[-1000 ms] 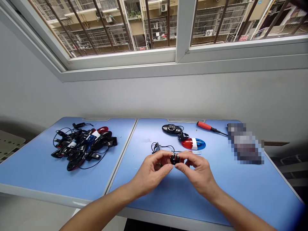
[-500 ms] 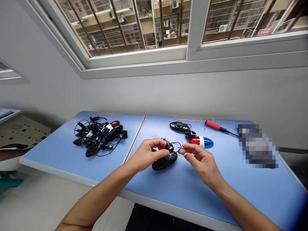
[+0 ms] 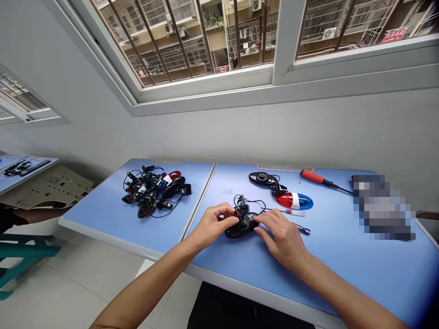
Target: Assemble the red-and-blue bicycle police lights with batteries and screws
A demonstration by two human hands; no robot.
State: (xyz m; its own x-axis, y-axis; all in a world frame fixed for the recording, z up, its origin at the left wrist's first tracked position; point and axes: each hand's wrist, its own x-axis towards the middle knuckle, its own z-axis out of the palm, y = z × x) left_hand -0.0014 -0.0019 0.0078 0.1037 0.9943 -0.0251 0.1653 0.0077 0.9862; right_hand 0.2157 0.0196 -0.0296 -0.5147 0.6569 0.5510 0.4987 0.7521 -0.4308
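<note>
A black oval device (image 3: pixel 240 228) with a slotted middle and a thin black cable lies on the blue table (image 3: pixel 219 274). My left hand (image 3: pixel 216 224) pinches a small black part on the cable above the device's left half. At the device's right end, my right hand (image 3: pixel 283 235) touches the casing with thumb and fingertips. Behind them are another black oval device (image 3: pixel 262 178) and a red and blue light (image 3: pixel 295 200) with a white band. A thin clear screwdriver (image 3: pixel 295 212) and a dark blue pen-like tool (image 3: pixel 302 228) lie beside my right hand.
Several black devices with cables and red and blue lights form a pile (image 3: pixel 154 189) on the left table. A red-handled screwdriver (image 3: pixel 320 179) lies at the back right, beside a pixelated dark object (image 3: pixel 382 208). A teal stool (image 3: pixel 27 251) stands at far left.
My right hand has moved from the cable down to the device's right end. The thin screwdriver and the pen-like tool now show. The whole view has shifted a little.
</note>
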